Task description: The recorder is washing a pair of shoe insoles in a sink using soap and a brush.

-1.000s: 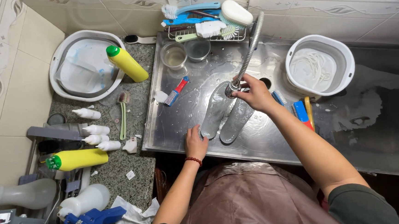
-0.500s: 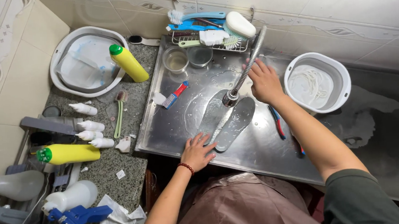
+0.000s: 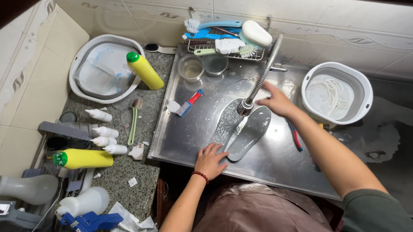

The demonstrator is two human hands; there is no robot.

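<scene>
Left hand lies flat, fingers spread, on the steel sink tray, fingertips touching the heel end of the two grey insoles. Right hand sits just beyond the insoles' toe end, fingers loosely curled beside the flexible faucet hose; can't tell if it grips anything. Insoles lie side by side, mid-tray, under the hose nozzle, between both hands. Red-blue brush left of them, white basin to the right, wire rack of brushes behind. Yellow bottle stands on the desk at left.
</scene>
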